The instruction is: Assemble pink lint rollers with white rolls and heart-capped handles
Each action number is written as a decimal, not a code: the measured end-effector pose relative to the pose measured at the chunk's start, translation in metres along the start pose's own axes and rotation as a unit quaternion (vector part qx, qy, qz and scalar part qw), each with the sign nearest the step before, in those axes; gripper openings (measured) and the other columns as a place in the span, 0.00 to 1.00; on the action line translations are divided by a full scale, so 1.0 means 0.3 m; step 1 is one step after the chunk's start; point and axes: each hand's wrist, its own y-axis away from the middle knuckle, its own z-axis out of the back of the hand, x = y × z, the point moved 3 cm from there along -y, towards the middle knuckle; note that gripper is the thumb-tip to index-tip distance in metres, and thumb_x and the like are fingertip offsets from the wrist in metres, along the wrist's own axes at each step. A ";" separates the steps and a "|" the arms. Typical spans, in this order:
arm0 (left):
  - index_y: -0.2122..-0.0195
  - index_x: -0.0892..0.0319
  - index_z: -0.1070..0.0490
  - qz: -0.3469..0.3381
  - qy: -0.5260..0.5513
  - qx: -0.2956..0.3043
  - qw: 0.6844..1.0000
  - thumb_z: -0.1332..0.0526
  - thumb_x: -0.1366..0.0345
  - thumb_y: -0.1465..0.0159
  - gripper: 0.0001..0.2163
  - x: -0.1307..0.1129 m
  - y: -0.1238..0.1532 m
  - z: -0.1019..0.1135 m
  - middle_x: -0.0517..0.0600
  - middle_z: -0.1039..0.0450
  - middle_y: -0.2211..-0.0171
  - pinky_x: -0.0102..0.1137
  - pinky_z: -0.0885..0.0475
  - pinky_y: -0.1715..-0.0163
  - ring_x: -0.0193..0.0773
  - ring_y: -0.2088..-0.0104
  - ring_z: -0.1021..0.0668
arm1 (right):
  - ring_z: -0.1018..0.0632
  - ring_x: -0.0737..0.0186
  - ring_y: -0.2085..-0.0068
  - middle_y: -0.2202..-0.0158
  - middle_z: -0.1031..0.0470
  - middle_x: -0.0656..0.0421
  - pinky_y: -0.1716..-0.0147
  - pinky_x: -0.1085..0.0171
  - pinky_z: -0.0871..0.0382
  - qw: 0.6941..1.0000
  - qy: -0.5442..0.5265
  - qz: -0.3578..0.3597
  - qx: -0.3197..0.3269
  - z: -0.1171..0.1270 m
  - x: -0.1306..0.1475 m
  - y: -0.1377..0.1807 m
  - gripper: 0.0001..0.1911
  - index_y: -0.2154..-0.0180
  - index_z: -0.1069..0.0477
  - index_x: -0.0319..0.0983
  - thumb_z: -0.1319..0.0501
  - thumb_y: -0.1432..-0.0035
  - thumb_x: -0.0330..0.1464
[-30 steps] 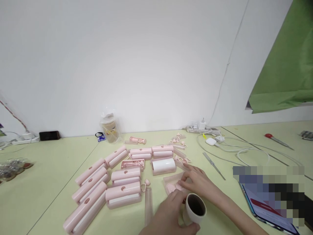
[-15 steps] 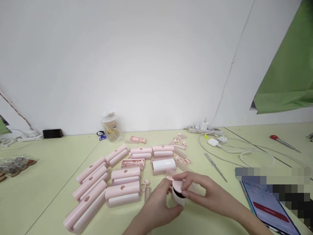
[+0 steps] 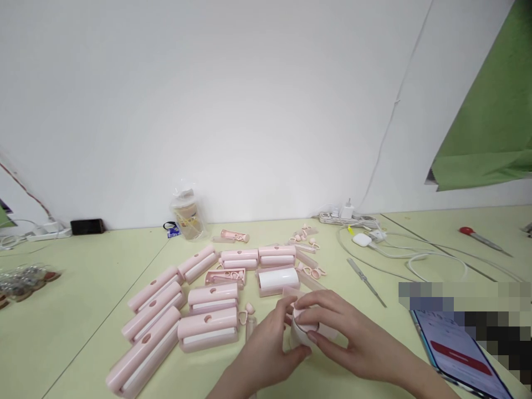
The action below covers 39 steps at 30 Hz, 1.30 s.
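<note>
Both my hands meet low in the middle of the view over a white paper roll (image 3: 300, 336). My left hand (image 3: 266, 349) wraps its fingers round the roll's side. My right hand (image 3: 349, 335) pinches a small pink end cap (image 3: 305, 317) against the roll's top end. A pink tray part (image 3: 291, 291) lies just behind them on the pale green table (image 3: 83, 310). Several assembled pink lint rollers (image 3: 208, 330) lie in rows to the left.
A wrapped drink cup (image 3: 188, 213) stands by the wall. Small pink pieces (image 3: 305, 238) lie behind the rollers. Metal tweezers (image 3: 366, 281), white cables and a power strip (image 3: 347, 219) lie to the right. A phone (image 3: 457, 352) rests at the lower right, and a red-handled tool (image 3: 482, 238) further off.
My right hand lifted a pink cap from the tray and brought it onto the roll's open end. My left hand tipped the roll upright; its dark opening is now covered.
</note>
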 end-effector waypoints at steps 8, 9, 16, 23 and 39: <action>0.41 0.53 0.55 0.000 -0.005 0.011 1.000 0.39 0.71 0.47 0.34 0.018 0.002 -0.005 0.50 0.33 0.51 0.34 0.34 0.55 0.40 0.55 0.29 | 0.29 0.60 0.49 0.51 0.28 0.58 0.50 0.60 0.36 1.000 0.001 0.017 0.015 -0.002 -0.003 0.006 0.16 0.52 0.31 0.48 0.46 0.41 0.29; 0.40 0.54 0.59 0.000 -0.003 0.012 1.000 0.39 0.71 0.47 0.37 0.024 0.004 -0.006 0.51 0.34 0.50 0.35 0.34 0.54 0.40 0.55 0.29 | 0.29 0.58 0.49 0.51 0.27 0.58 0.48 0.58 0.38 1.000 -0.002 0.020 0.017 -0.002 -0.005 0.006 0.16 0.51 0.31 0.48 0.46 0.41 0.30; 0.43 0.47 0.45 -0.005 -0.007 -0.060 0.998 0.42 0.68 0.43 0.26 0.027 -0.005 0.041 0.50 0.38 0.45 0.35 0.31 0.57 0.42 0.55 0.29 | 0.24 0.57 0.59 0.59 0.25 0.53 0.59 0.57 0.29 0.973 -0.104 -0.169 -0.119 -0.005 -0.155 -0.001 0.14 0.58 0.30 0.41 0.50 0.39 0.37; 0.42 0.52 0.48 0.013 0.164 -0.172 0.971 0.40 0.62 0.42 0.28 0.050 -0.028 0.083 0.54 0.38 0.48 0.32 0.30 0.61 0.43 0.56 0.28 | 0.40 0.46 0.42 0.43 0.38 0.55 0.49 0.48 0.41 0.984 0.149 -0.020 0.093 -0.073 -0.215 -0.075 0.13 0.63 0.24 0.45 0.38 0.50 0.25; 0.46 0.57 0.45 0.103 0.431 -0.270 0.855 0.33 0.62 0.50 0.31 0.045 -0.037 0.055 0.51 0.30 0.65 0.31 0.27 0.74 0.40 0.69 0.24 | 0.38 0.67 0.77 0.77 0.43 0.66 0.76 0.68 0.42 0.922 -0.266 -0.212 -0.183 -0.034 -0.164 -0.028 0.16 0.69 0.41 0.42 0.55 0.38 0.45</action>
